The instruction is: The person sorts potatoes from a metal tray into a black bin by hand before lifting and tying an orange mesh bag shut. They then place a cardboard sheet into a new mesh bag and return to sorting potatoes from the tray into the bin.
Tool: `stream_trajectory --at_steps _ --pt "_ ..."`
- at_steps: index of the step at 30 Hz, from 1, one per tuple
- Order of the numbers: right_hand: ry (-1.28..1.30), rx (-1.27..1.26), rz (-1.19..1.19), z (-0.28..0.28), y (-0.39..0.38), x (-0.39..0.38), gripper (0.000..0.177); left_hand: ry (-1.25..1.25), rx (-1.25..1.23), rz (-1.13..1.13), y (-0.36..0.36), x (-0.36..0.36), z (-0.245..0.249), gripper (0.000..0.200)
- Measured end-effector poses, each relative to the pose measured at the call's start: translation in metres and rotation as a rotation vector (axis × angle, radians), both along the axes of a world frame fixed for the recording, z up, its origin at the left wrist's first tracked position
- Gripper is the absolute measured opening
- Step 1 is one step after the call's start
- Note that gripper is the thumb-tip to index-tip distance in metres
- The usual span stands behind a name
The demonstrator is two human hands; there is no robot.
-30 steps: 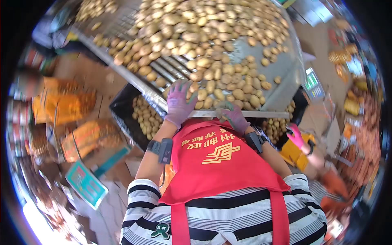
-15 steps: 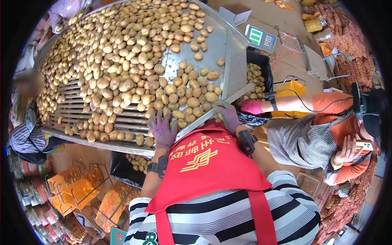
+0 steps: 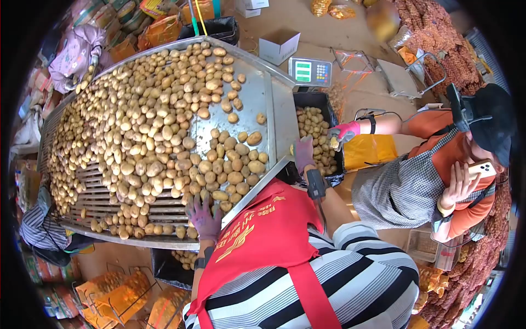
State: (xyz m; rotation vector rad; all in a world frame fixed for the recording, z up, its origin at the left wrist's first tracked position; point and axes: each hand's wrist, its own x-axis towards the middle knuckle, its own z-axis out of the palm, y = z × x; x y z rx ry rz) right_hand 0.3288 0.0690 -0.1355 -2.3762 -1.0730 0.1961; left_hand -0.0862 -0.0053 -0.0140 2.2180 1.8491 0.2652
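Observation:
A wide pile of potatoes [image 3: 148, 118] covers much of a metal sorting table [image 3: 249, 96] with a slatted section. My left hand [image 3: 205, 220], in a purple-grey glove, rests at the table's near edge, fingers spread against the nearest potatoes. My right hand [image 3: 303, 154], gloved alike, is raised at the table's right corner, beside a black-lined crate of potatoes [image 3: 311, 125]. A tan patch of what looks like a potato [image 3: 292, 149] shows at its fingers, mostly hidden by the glove.
To the right, a person in an apron [image 3: 392, 189] holds a phone [image 3: 482, 169]; their pink-gloved hand [image 3: 344, 131] grips a potato over the crate. A scale display [image 3: 310, 72] and open carton [image 3: 279, 46] stand beyond. Orange mesh bags [image 3: 123, 296] sit lower left.
My view has shifted, so the table sits lower and further left. My right hand stays near the table's corner. The other person's pink-gloved hand has lifted from the crate with a potato.

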Motion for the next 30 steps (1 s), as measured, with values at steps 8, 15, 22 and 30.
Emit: stream_trajectory --at_steps 8,15,22,30 --pt "0.432 0.159 -0.336 0.09 -0.03 -0.035 0.045 0.006 0.021 -0.037 0.002 -0.001 -0.005 0.061" --pt "0.601 -0.031 -0.425 0.088 -0.023 -0.047 0.091 -0.067 0.02 -0.06 0.009 -0.012 -0.032 0.065" --pt "0.702 0.207 -0.436 0.112 -0.021 -0.032 0.068 0.029 0.267 -0.148 0.014 -0.008 -0.053 0.07" --pt "0.245 -0.298 0.893 0.096 -0.004 -0.083 0.026 0.035 0.184 -0.156 0.03 -0.002 -0.045 0.068"
